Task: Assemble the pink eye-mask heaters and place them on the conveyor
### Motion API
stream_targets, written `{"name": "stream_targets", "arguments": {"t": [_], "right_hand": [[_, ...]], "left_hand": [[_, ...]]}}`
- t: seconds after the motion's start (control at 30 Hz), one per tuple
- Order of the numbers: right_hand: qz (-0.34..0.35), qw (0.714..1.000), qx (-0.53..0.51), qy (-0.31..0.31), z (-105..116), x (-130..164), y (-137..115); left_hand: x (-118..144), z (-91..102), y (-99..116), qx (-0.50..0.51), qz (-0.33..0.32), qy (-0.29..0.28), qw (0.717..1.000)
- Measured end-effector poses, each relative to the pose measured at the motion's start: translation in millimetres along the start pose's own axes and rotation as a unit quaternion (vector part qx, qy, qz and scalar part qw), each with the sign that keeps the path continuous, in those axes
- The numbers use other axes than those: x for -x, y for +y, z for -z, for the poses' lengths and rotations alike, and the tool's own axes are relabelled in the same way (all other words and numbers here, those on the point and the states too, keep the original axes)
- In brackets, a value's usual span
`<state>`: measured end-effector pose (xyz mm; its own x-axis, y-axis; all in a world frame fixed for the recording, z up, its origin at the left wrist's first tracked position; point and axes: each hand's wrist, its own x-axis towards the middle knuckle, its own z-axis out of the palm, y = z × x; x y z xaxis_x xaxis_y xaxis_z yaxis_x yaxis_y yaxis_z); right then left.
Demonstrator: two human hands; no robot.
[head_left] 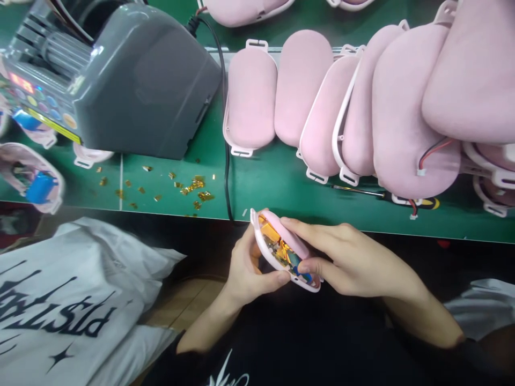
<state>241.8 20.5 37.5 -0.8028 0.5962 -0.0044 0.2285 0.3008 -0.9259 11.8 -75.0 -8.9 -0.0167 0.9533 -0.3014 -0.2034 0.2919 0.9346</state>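
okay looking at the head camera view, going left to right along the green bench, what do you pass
open pink shell with a blue cell → grey machine → gold scraps → black cable → row of pink padded shells. Below the bench edge, left hand and right hand hold an open pink shell.

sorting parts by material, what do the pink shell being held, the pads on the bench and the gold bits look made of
Held shell: likely moulded plastic, smooth pale rim. Pink pads: soft, matte, velvety fabric over white plastic frames, apparently. Gold bits: shiny, flat scraps, possibly tape or foil; too small to tell.
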Motion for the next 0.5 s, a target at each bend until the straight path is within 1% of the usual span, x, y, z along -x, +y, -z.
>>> {"name": "stream_targets", "arguments": {"t": [0.07,0.2,0.27,0.37,0.4,0.43,0.5], "right_hand": [[-0.004,1.000,-0.006,-0.001,-4,0,-1],[-0.005,0.999,-0.019,0.031,-14,0,1],[0.021,0.999,-0.004,0.048,-19,1,5],[0.070,0.996,0.027,0.048,-27,3,11],[0.064,0.996,0.024,0.060,-29,5,13],[0.039,0.996,0.009,0.084,-31,7,15],[-0.043,0.988,-0.065,0.134,-34,12,17]], "left_hand": [[1,-0.4,-3,-0.011,-0.020,0.002,1.000],[-1,0.8,-6,-0.016,-0.035,-0.032,0.999],[-3,2.4,-6,-0.006,-0.034,-0.042,0.999],[-4,4.3,-1,0.016,-0.057,-0.064,0.996],[-3,4.5,2,0.025,-0.075,-0.070,0.994],[-1,4.2,6,0.031,-0.099,-0.074,0.992],[2,2.1,13,0.038,-0.159,-0.074,0.984]]}}
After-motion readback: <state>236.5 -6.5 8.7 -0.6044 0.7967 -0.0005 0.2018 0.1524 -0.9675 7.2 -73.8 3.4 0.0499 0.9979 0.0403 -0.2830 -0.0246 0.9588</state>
